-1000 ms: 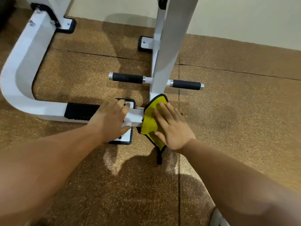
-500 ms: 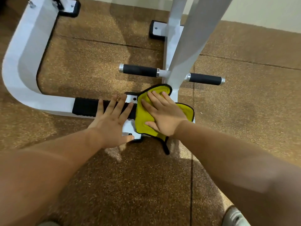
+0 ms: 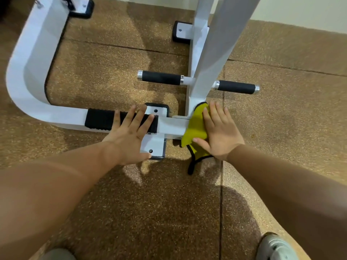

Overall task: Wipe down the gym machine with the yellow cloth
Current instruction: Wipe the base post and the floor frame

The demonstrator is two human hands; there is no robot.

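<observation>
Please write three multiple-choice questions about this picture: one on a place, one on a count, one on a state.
1. Where is the yellow cloth with black edging?
A. on the frame's curved corner
B. at the foot of the white upright post
C. on a shoe
2. How many black foam handles stick out from that post?
A. one
B. two
C. four
3. How is the left hand?
A. flat on the black ribbed pad
B. gripping the cloth
C. raised in air
Key: B, the right hand presses it there; B, one each side; A, fingers straight.

Right hand (image 3: pixel 220 134) slid yellow cloth (image 3: pixel 195 126) rightward; foot plate (image 3: pixel 155 145) uncovered; cloth against upright (image 3: pixel 212 59)
</observation>
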